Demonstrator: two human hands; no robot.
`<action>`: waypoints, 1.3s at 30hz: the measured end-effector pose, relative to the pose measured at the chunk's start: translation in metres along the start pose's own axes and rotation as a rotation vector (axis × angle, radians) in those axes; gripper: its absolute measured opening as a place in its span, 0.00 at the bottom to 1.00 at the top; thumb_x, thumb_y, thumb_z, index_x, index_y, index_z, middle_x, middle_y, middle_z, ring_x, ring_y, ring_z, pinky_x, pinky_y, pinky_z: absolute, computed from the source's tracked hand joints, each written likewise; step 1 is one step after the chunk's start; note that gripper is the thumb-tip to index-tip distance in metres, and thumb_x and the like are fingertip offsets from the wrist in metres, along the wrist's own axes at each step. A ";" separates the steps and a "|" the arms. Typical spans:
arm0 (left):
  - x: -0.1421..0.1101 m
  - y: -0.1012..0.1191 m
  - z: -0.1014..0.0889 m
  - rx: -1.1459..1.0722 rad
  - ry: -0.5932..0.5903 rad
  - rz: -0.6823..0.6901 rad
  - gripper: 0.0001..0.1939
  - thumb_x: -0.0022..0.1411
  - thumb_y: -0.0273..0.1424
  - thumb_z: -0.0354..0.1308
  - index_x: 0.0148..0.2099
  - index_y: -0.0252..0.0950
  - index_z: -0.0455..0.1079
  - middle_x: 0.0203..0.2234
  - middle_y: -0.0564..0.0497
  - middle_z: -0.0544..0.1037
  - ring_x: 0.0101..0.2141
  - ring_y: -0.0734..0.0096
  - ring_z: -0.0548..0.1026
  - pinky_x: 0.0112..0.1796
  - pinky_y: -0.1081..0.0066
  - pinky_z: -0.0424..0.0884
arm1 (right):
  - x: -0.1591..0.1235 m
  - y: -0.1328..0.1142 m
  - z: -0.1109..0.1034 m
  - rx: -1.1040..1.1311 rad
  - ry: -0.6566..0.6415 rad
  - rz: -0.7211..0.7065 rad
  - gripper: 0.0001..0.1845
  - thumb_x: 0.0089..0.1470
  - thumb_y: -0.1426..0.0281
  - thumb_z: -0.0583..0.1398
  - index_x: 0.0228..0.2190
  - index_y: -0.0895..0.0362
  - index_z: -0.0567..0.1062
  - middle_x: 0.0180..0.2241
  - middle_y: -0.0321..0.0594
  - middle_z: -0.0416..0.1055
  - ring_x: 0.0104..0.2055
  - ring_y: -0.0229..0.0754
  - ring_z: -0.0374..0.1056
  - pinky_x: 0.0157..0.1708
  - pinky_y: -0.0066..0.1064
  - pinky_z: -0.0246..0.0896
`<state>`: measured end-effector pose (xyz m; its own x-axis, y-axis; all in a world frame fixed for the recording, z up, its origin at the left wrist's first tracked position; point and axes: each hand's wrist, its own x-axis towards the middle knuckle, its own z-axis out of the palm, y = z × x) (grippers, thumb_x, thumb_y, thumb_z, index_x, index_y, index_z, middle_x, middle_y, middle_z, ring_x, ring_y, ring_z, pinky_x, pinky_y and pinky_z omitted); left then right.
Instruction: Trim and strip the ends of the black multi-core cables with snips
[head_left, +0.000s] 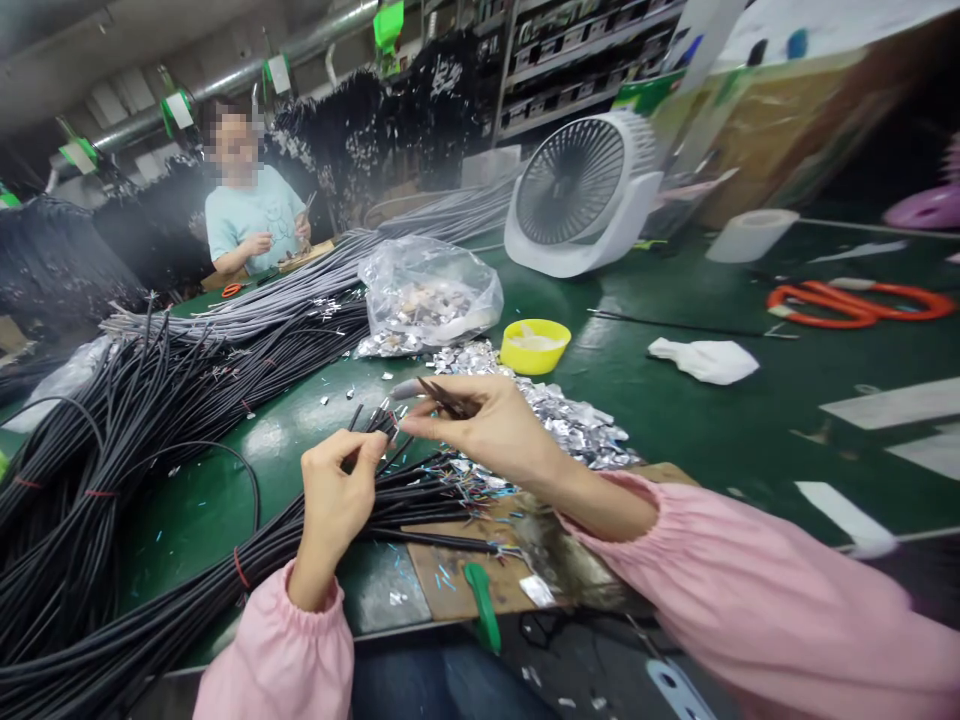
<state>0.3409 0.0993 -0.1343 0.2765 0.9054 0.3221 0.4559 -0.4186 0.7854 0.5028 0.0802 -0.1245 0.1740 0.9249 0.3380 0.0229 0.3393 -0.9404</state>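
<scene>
My left hand (337, 490) is closed around several black cables (367, 425), their stripped ends poking out beyond the thumb. Close beside it, my right hand (499, 425) pinches at these ends with thumb and a finger that wears a grey fingertip cover. Dark pointed tweezers (442, 397) are tucked in the right hand, tips toward the left. Whether the fingertips also grip a wire or a bit of foil is too small to tell. Beneath both hands lies a thick bundle of black cables (300, 535) with coloured wire ends. A heap of silvery foil pieces (574, 425) lies behind the right wrist.
Behind the hands are a clear plastic bag (431, 295), a yellow dish (535, 347) and a white fan (581, 195). Orange-handled scissors (859, 302) lie right. More black cables (97, 480) fill the left side. A green-handled tool (482, 605) is near the front edge. A co-worker (255, 215) sits opposite.
</scene>
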 end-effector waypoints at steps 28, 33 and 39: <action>0.012 -0.032 0.010 0.579 -0.095 0.117 0.04 0.57 0.22 0.54 0.31 0.34 0.69 0.31 0.47 0.68 0.36 0.65 0.70 0.39 0.66 0.67 | -0.012 -0.008 0.006 -1.330 -0.869 -0.150 0.16 0.51 0.82 0.53 0.36 0.60 0.77 0.34 0.48 0.75 0.38 0.49 0.72 0.29 0.30 0.60; 0.013 -0.024 0.004 0.298 0.137 0.076 0.08 0.58 0.21 0.49 0.39 0.33 0.65 0.37 0.46 0.67 0.28 0.75 0.70 0.34 0.71 0.68 | -0.013 -0.014 0.008 -1.307 -0.865 -0.126 0.15 0.52 0.82 0.53 0.36 0.62 0.77 0.35 0.50 0.75 0.39 0.51 0.72 0.31 0.31 0.62; 0.034 -0.001 0.002 -0.258 -0.061 -0.041 0.17 0.55 0.31 0.55 0.48 0.33 0.66 0.23 0.54 0.69 0.23 0.78 0.67 0.27 0.76 0.64 | -0.012 -0.017 0.008 -1.297 -0.837 -0.133 0.15 0.51 0.82 0.54 0.35 0.60 0.78 0.34 0.46 0.75 0.37 0.50 0.72 0.29 0.30 0.61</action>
<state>0.3510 0.1301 -0.1256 0.3163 0.9119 0.2614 0.2387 -0.3432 0.9084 0.4922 0.0641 -0.1120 -0.4697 0.8798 -0.0728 0.8782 0.4573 -0.1401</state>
